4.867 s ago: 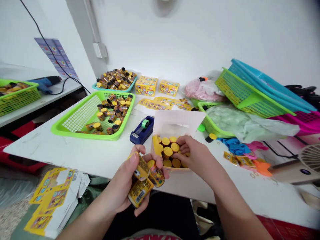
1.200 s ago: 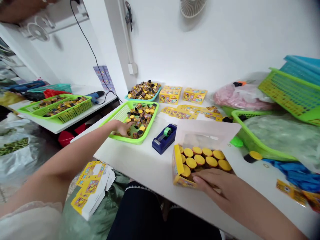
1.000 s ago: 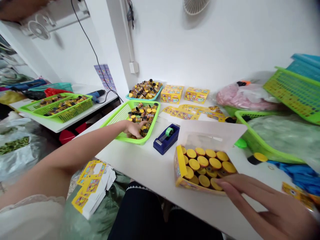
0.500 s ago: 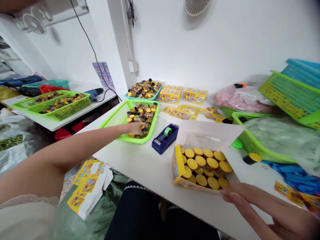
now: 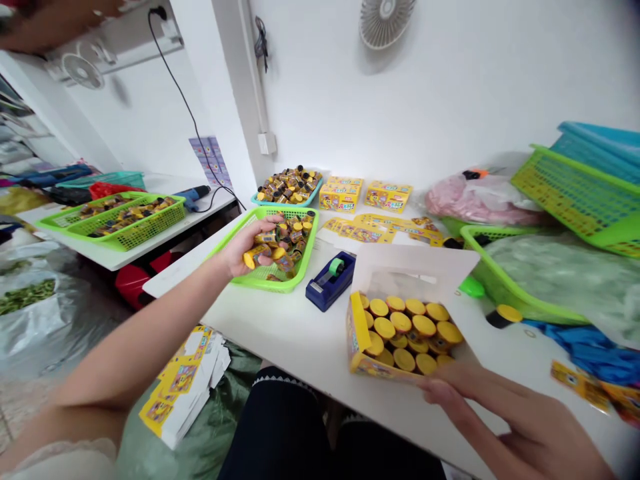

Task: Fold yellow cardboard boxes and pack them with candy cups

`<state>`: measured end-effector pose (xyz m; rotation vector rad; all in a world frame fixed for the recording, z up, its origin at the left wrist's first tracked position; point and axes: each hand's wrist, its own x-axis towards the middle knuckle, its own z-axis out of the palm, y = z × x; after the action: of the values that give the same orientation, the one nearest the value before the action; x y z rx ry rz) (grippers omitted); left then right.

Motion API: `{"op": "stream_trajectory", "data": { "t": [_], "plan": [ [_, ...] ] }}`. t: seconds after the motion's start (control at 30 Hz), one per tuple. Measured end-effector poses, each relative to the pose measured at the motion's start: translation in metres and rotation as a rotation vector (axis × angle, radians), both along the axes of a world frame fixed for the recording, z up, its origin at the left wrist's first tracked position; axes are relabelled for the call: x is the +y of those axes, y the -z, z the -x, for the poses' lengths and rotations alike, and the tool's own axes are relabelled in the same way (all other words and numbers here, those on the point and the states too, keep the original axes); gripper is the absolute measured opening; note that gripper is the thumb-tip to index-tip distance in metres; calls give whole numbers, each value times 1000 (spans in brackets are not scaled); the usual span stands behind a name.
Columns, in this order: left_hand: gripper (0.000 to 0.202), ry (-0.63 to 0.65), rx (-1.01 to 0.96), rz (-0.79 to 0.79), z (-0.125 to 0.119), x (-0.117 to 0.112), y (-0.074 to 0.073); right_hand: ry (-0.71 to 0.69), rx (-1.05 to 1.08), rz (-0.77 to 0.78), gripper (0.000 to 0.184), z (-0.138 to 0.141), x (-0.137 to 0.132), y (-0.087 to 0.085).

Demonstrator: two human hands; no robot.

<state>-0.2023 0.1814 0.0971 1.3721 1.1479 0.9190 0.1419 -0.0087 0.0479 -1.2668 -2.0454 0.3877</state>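
Note:
Several small yellow-capped jars [image 5: 259, 257] are gripped in my left hand [image 5: 243, 248], palm turned up, over the near-left part of the green basket [image 5: 305, 270]. More jars with yellow and black lids lie loose in that basket. In front of me on the table stands an open yellow carton [image 5: 357, 327], its white lid flap [image 5: 415, 260] raised. Rows of jars with yellow lids [image 5: 401, 323] fill it upright. My right hand [image 5: 505, 407] pinches the carton's near right edge between thumb and fingers. Between basket and carton sits a blue tape dispenser [image 5: 330, 280].
Behind are a blue tray of jars [image 5: 290, 185], two closed cartons [image 5: 341, 193] and flat yellow card sheets [image 5: 365, 227]. On the right stand a green basket with plastic bags [image 5: 530, 293] and a single jar [image 5: 504, 316]. Folded cartons [image 5: 183, 387] lie below left.
My left hand has lifted out of the jars in the green basket, moving left and turning palm up with several jars in it. My right hand stays at the carton's edge.

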Motion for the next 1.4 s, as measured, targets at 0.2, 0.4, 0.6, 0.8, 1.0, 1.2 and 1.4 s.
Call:
{"op": "stream_trajectory", "data": {
  "t": [0.2, 0.4, 0.6, 0.8, 1.0, 1.2, 1.4],
  "plan": [
    [48, 136, -480, 33, -57, -74, 11, -32, 264, -34, 31, 75, 19, -3],
    [63, 155, -590, 130, -86, -110, 34, -76, 555, 43, 34, 86, 22, 6],
    [55, 66, -751, 349, -81, -115, 51, 210, 506, -2, 26, 28, 32, 21],
    [37, 94, -895, 488, -92, -122, 62, 232, 198, 154, 39, 23, 20, 24],
    [21, 166, -1110, 523, -104, -124, 52, 319, 6, 126, 30, 26, 18, 22],
    [28, 394, -1246, 594, -120, -131, 41, 298, 168, 105, 33, 29, 18, 17],
    [39, 553, -1107, 757, -132, -139, 45, 94, 156, -209, 48, 47, -2, -6]
  ]
}}
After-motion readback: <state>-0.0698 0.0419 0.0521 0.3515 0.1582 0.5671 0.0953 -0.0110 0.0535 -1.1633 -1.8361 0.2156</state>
